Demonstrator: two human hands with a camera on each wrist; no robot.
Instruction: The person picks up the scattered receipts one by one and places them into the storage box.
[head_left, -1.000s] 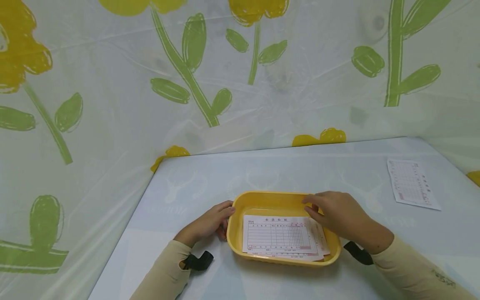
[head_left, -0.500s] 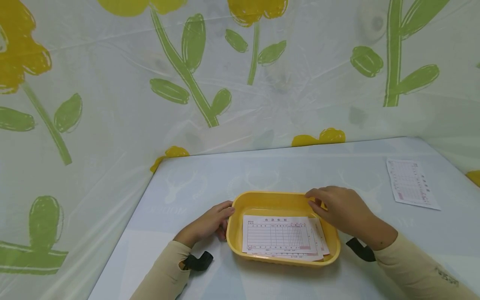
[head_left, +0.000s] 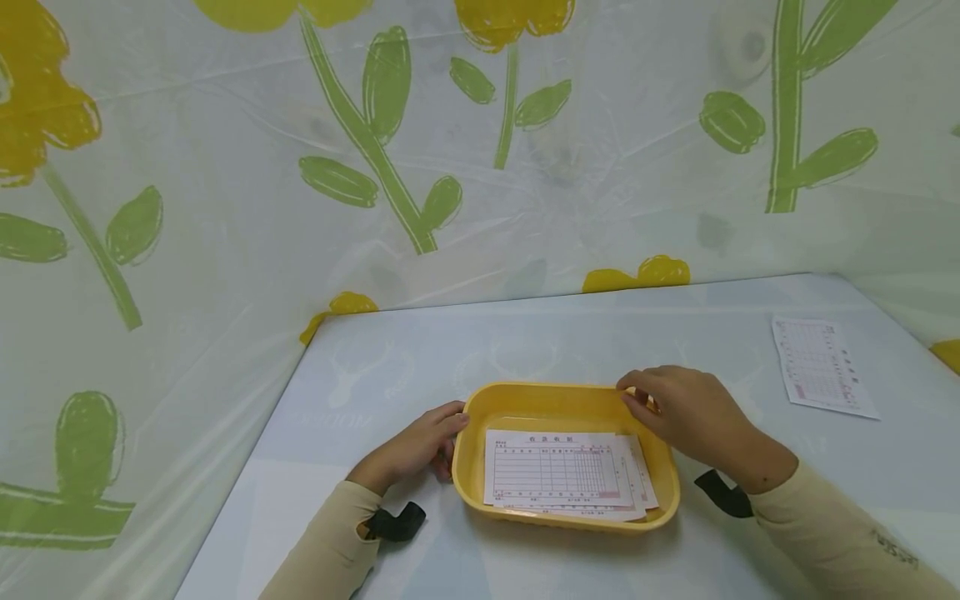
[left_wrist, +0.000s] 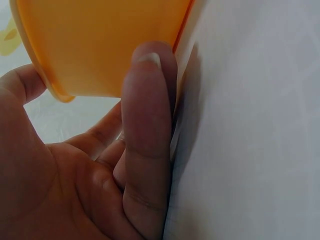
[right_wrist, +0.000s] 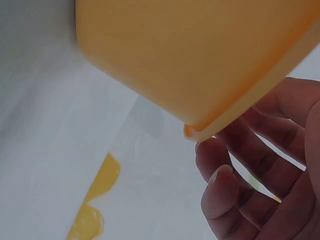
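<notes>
The left hand (head_left: 408, 446) has its grip clamped on the left end of a yellow tray (head_left: 540, 405) on the table (head_left: 442, 558); printed slips (head_left: 555, 471) lie inside. The right hand (head_left: 693, 414) meets its far right corner, pinching or not I can't tell; farther right lies a loose sheet (head_left: 823, 367).

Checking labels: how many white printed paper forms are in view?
4 visible: three overlapping white printed paper forms in the rounded yellow plastic tray, one loose white printed form on the pale patterned tabletop, far right. Others may hide underneath.
</notes>
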